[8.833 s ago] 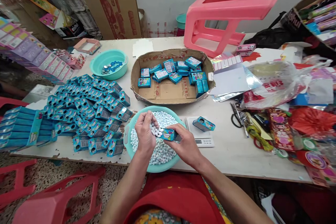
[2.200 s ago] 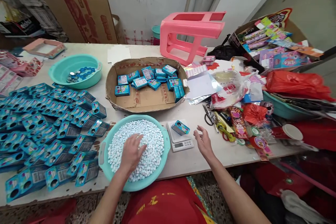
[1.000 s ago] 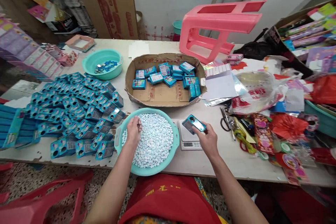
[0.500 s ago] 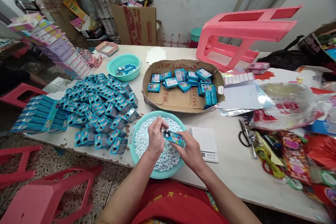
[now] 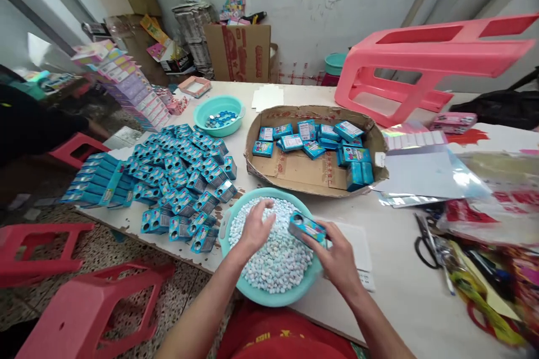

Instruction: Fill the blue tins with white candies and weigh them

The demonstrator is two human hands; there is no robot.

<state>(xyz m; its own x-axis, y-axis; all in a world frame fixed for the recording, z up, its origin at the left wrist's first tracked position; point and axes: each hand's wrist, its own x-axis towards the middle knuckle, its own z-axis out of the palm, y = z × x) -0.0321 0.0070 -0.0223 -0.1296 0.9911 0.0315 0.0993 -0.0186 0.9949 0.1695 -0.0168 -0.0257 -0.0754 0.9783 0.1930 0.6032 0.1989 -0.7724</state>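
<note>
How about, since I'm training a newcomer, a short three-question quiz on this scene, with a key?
1. What does the right hand hold?
A) scissors
B) a blue box
C) a white sheet
2. True or false: the left hand is inside the cardboard tray.
3. Fill the gap: the pink stool on the table lies on its ____.

Key: 1. B. 2. False; it is over the basin of white pieces. 3. side.

White table [image 5: 400,275] — basins [image 5: 275,298], carton [image 5: 295,171], boxes [image 5: 174,162]
</note>
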